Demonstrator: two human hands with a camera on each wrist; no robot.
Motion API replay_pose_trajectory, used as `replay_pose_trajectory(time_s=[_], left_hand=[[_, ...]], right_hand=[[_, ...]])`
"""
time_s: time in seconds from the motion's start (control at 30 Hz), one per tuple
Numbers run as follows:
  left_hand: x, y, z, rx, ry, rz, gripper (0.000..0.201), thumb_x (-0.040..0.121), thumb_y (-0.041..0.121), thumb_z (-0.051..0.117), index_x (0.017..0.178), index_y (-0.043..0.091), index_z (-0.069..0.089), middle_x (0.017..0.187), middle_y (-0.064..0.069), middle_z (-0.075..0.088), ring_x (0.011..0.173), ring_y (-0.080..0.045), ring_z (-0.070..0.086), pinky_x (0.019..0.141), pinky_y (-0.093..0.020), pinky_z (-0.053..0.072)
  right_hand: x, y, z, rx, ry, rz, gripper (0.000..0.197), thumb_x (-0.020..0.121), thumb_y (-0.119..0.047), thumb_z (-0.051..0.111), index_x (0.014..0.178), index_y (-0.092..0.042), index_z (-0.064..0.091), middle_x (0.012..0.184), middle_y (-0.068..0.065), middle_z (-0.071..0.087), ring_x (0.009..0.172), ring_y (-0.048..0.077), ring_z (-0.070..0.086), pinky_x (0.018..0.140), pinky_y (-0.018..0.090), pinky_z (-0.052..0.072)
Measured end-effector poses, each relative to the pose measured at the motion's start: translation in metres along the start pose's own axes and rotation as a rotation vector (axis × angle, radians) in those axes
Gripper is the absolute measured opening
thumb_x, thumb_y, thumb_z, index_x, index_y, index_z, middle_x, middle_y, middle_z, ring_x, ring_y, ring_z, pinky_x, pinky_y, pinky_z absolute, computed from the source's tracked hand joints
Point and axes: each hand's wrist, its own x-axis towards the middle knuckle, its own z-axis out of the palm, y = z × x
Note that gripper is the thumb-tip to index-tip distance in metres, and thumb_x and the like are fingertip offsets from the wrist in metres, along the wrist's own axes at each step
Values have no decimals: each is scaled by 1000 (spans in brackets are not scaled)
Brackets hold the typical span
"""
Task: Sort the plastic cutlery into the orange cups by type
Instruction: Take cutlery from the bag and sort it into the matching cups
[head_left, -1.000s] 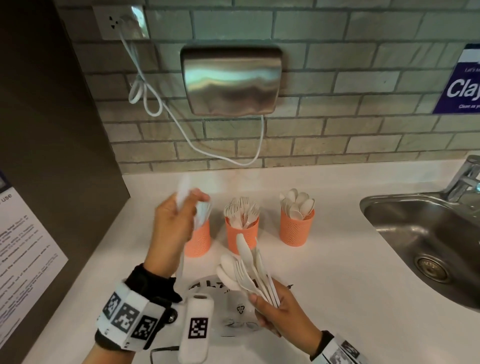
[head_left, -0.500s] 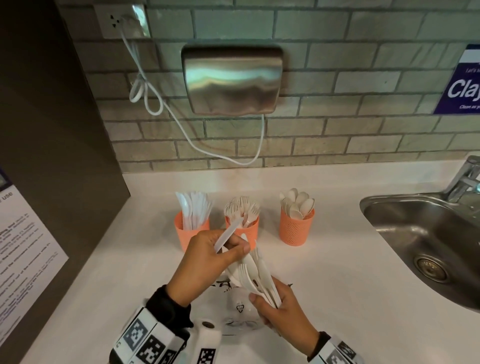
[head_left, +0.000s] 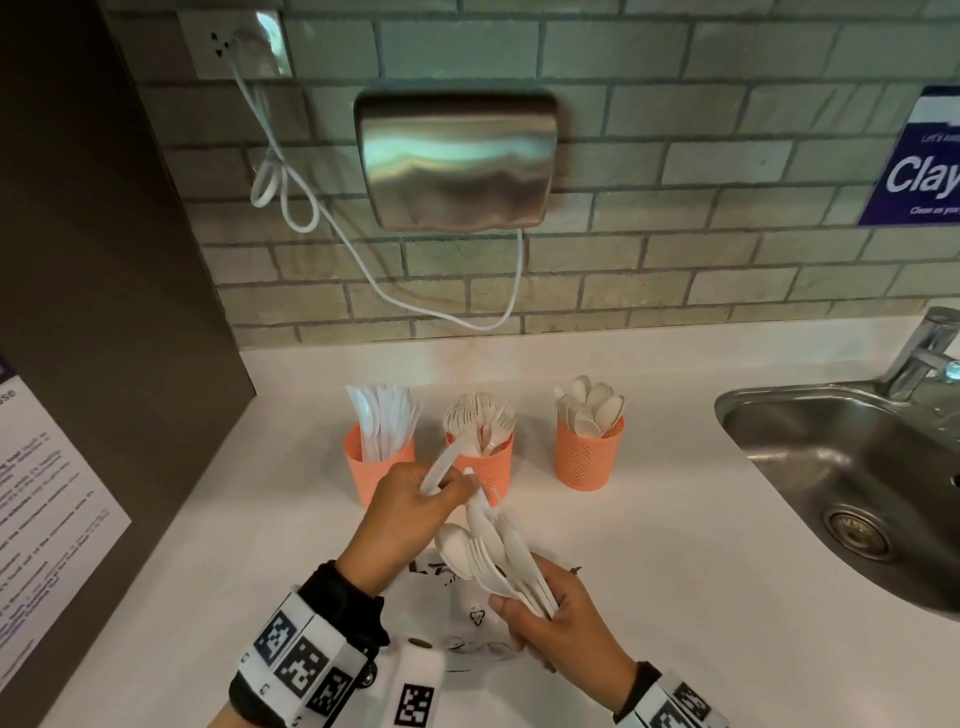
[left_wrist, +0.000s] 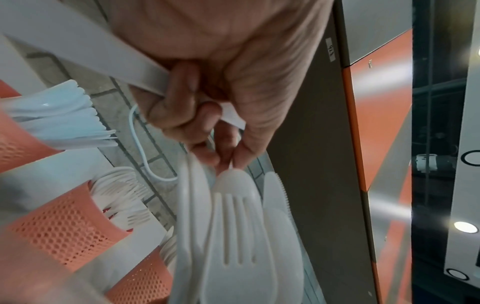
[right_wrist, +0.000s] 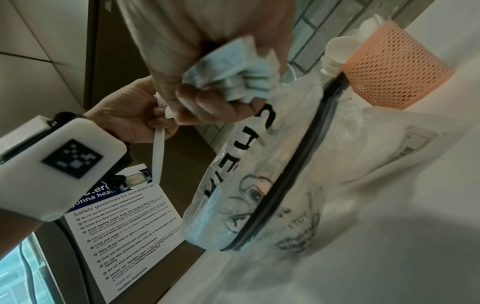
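Observation:
Three orange mesh cups stand in a row: the left cup (head_left: 382, 467) holds knives, the middle cup (head_left: 491, 465) forks, the right cup (head_left: 589, 457) spoons. In front of them my right hand (head_left: 524, 608) grips a mixed bundle of white cutlery (head_left: 493, 551) by the handles, heads pointing up. My left hand (head_left: 457, 491) holds one white knife (head_left: 441, 465) across its fingers. In the left wrist view its fingertips (left_wrist: 205, 158) also pinch the tip of another piece in the bundle (left_wrist: 233, 226). The right wrist view shows the gripped handles (right_wrist: 233, 78).
A clear printed plastic bag (head_left: 467, 618) lies on the white counter under my hands. A steel sink (head_left: 737, 410) and tap (head_left: 930, 348) are at the right. A hand dryer (head_left: 457, 161) hangs on the brick wall; a dark panel with a notice (head_left: 47, 519) stands left.
My left hand left the knife cup, came back to the bundle and took a knife. It now keeps that knife and has its fingertips on another piece. The right hand stayed put.

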Motion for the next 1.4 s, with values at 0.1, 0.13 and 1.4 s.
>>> replay_pose_trajectory(time_s=[0.1, 0.13, 1.4], left_hand=[[0, 6, 1, -112, 190, 77, 28, 89, 12, 58, 62, 10, 64, 47, 16, 55, 48, 3, 47, 53, -9, 36], [0, 7, 1, -142, 213, 90, 24, 89, 12, 57, 69, 5, 67, 49, 20, 57, 49, 4, 50, 53, -7, 37], [-11, 5, 24, -150, 369, 222, 14, 89, 8, 57, 82, 20, 55, 63, 14, 59, 58, 7, 54, 58, -6, 41]], right_hand=[[0, 0, -1, -5, -9, -22, 16, 88, 0, 57, 99, -11, 59, 47, -15, 55, 37, 3, 45, 40, 11, 36], [0, 0, -1, -10, -8, -30, 16, 88, -1, 57, 98, -12, 59, 47, -16, 54, 38, 3, 46, 41, 11, 37], [22, 18, -13, -771, 286, -181, 31, 81, -39, 41, 99, -18, 52, 63, -6, 50, 51, 12, 44, 45, 16, 25]])
